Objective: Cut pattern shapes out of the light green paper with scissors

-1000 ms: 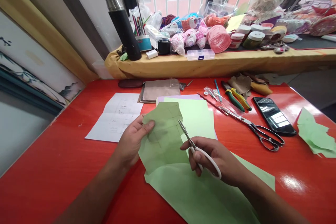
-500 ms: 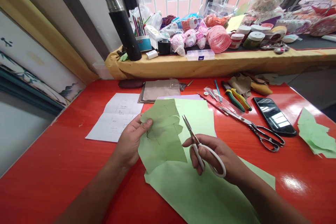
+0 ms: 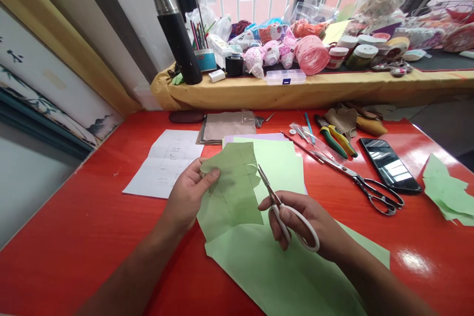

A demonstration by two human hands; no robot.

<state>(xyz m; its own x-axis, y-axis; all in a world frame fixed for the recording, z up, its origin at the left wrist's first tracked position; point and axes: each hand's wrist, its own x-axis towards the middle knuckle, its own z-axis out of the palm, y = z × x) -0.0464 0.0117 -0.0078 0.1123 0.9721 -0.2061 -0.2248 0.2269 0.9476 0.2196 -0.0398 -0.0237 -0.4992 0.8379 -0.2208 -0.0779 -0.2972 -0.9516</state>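
A cut piece of green paper [image 3: 231, 192] sits just above the middle of the red desk [image 3: 74, 217], raised off it in the left hand [image 3: 187, 197], whose thumb and fingers [image 3: 209, 174] pinch its lower left edge. Faint pencil lines show on the paper. Just beside its right edge, the right hand [image 3: 299, 219] grips white-handled scissors [image 3: 276, 202], fingers [image 3: 276, 222] curled around the loops, blades slightly parted and tips pointing up and away.

Below both hands lies a larger green sheet [image 3: 274, 271], and beyond it a stack of pale green paper [image 3: 276, 173]. Printed white sheets [image 3: 163, 168] lie left of the stack, with a tan sheet [image 3: 227, 126] above them. To the right are black-handled scissors [image 3: 377, 192], green-and-yellow pliers [image 3: 333, 140], a smartphone [image 3: 388, 165] and green offcuts [image 3: 446, 192]. Past the desk, a yellow-covered windowsill [image 3: 259, 91] carries a black flask [image 3: 177, 39], a clear plastic box [image 3: 285, 76], a pink roll [image 3: 311, 54] and jars [image 3: 361, 57]
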